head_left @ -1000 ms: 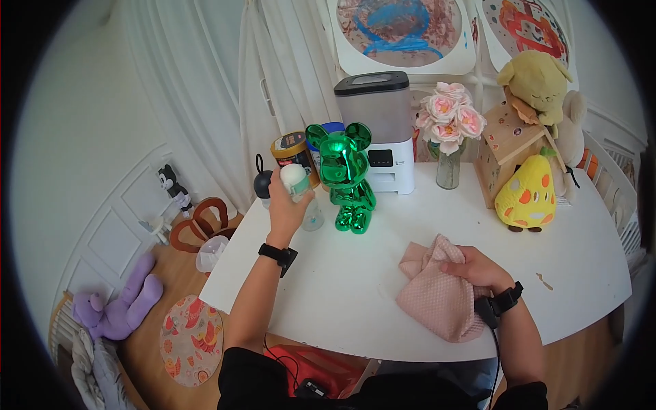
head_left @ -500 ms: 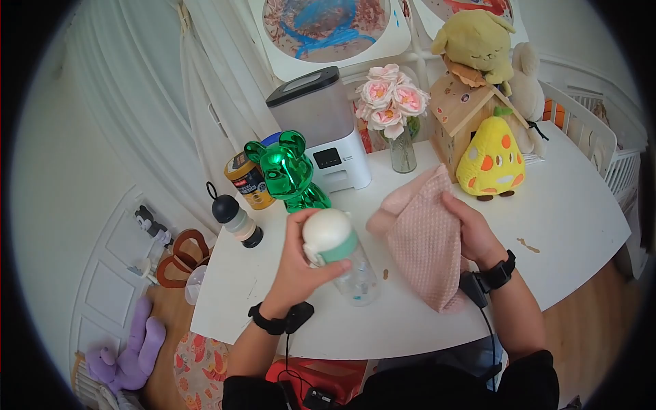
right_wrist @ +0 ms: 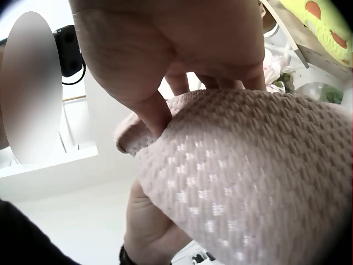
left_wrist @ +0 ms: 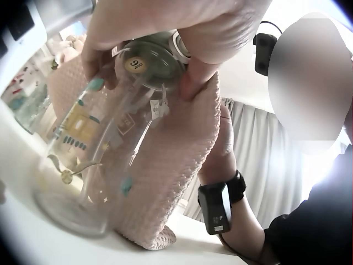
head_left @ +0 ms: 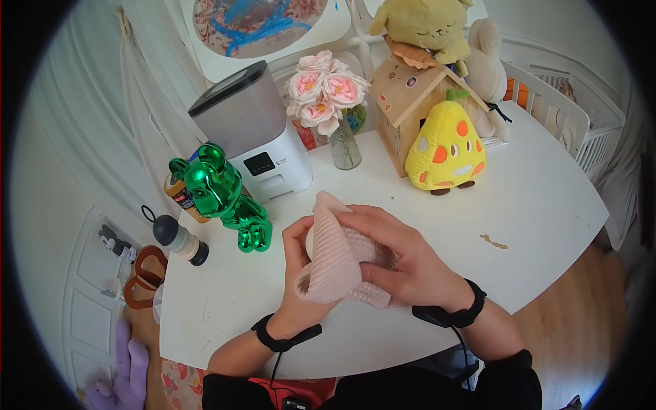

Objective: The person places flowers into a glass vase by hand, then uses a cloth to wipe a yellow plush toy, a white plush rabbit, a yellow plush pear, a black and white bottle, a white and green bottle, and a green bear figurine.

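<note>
Head view: pink cloth now covers the clear bottle.

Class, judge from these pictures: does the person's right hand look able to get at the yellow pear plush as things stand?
Probably yes, once free: the right hand is gripping the pink cloth, but only bare white tabletop seems to lie between it and the yellow pear plush.

Head view: bright, soft light; black vignette, bowed edges. Sharp highlights on green bear figure, beyond left hand. Left wrist view: white glare past right hand; bottle hazy. Right wrist view: background overexposed, right hand shaded above light-flecked cloth.
</note>
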{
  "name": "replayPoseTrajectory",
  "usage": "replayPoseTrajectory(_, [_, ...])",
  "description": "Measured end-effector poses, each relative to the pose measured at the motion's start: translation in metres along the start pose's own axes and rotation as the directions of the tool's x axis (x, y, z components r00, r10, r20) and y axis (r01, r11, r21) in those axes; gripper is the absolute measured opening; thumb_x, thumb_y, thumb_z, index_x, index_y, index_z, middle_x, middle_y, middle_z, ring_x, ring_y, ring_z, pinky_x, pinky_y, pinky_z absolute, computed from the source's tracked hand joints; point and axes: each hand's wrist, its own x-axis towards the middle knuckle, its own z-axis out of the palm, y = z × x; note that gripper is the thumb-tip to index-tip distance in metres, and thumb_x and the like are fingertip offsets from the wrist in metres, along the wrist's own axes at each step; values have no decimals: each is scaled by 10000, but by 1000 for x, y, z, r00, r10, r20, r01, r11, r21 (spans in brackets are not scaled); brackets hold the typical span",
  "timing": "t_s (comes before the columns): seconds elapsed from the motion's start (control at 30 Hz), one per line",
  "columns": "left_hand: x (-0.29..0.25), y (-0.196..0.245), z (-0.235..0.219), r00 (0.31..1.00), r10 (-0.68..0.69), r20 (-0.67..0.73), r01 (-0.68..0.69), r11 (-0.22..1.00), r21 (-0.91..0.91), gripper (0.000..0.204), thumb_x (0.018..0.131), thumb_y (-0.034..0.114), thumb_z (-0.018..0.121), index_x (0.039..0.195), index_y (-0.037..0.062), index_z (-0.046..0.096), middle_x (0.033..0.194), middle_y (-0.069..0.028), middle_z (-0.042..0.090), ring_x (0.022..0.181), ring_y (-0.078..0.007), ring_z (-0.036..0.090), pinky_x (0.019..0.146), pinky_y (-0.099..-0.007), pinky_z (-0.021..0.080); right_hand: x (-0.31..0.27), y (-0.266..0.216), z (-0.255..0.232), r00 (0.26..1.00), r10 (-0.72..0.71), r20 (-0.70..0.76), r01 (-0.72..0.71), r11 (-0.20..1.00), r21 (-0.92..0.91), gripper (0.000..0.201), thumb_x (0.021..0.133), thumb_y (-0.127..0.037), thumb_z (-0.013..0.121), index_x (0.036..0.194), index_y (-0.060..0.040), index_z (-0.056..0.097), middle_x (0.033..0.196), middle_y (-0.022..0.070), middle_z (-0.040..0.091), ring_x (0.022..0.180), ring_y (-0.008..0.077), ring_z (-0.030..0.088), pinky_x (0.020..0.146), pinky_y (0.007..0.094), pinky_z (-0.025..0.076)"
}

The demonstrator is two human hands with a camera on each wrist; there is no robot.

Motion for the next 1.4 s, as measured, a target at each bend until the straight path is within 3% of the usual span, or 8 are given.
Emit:
replayPoseTrajectory(0.2, [-1, 4, -2, 1000, -14, 26, 18, 988, -150, 932, 721, 49, 872, 1425, 49, 262, 1360, -126, 414, 1302, -238, 465, 1109, -374, 411, -9, -4, -8, 952, 179, -249, -111, 958, 266, 276, 1003, -21, 552, 1259, 6, 652, 1328, 117, 633, 1110, 225, 669, 940, 288, 513])
replayPoseTrajectory(0.33, [-4, 6, 0, 1000, 14, 25, -13, 999, -39, 933, 734, 51, 874, 1429, 62, 252, 1360, -139, 422, 1278, -238, 479, 1082, -392, 407, -50, 8, -41, 919, 218, -328, 214, 422, 881, 531, 1039, -408, 451, 1375, -2, 518, 1313, 173, 632, 1137, 310, 638, 1018, 466, 515])
replayPoseTrajectory(0.5, [-3, 4, 3, 999, 30, 42, -27, 996, -83, 946, 735, 75, 869, 1446, 56, 246, 1349, -133, 403, 1285, -234, 469, 1083, -387, 405, -47, -15, -59, 694, 322, -645, 32, 880, 474, 409, 1066, -279, 444, 1368, -8, 495, 1216, 113, 630, 1042, 224, 657, 925, 405, 559])
replayPoseTrajectory(0.67, [-3, 4, 3, 998, 50, 28, -47, 994, -101, 905, 764, 75, 850, 1446, 56, 255, 1361, -143, 425, 1289, -256, 479, 1098, -398, 397, 2, -34, -30, 901, 191, -390, 157, 695, 702, 316, 1033, -209, 528, 1300, -46, 570, 1207, 93, 632, 1081, 216, 642, 925, 385, 539])
replayPoseTrajectory(0.73, [-7, 0, 1, 998, 62, 11, -61, 994, -94, 843, 809, 92, 824, 1454, 53, 283, 1386, -152, 451, 1304, -275, 485, 1106, -409, 398, 25, -34, -18, 997, -5, -72, 12, 995, 103, 265, 976, -136, 609, 1205, -6, 631, 1198, 137, 629, 1081, 265, 644, 924, 392, 524])
replayPoseTrajectory(0.83, [-18, -24, -4, 970, 74, 230, -92, 993, 68, 636, 947, 210, 695, 1502, 63, 421, 1516, -142, 461, 1379, -290, 466, 1150, -427, 373, 54, -16, 6, 955, -297, 17, 240, 736, -633, 276, 909, -87, 681, 1161, 24, 655, 1202, 187, 615, 1073, 330, 637, 928, 405, 514])
replayPoseTrajectory(0.97, [-19, -26, -8, 957, 37, 288, -23, 998, -53, 652, 929, 204, 719, 1492, 68, 421, 1487, -153, 480, 1358, -301, 485, 1148, -429, 375, 51, -29, 13, 972, -115, -207, -2, 871, -491, 406, 877, -170, 741, 1225, 18, 646, 1234, 225, 599, 1088, 401, 609, 936, 421, 507])
replayPoseTrajectory(1.4, [-12, 27, -19, 949, 316, -9, -303, 918, 257, 800, 709, 246, 873, 1346, -44, 485, 1311, -208, 471, 1278, -400, 442, 1067, -475, 403, 32, -34, 17, 992, 29, 121, 13, 944, -328, 571, 964, -248, 653, 1435, 23, 476, 1366, 255, 509, 1203, 416, 529, 1054, 440, 419])
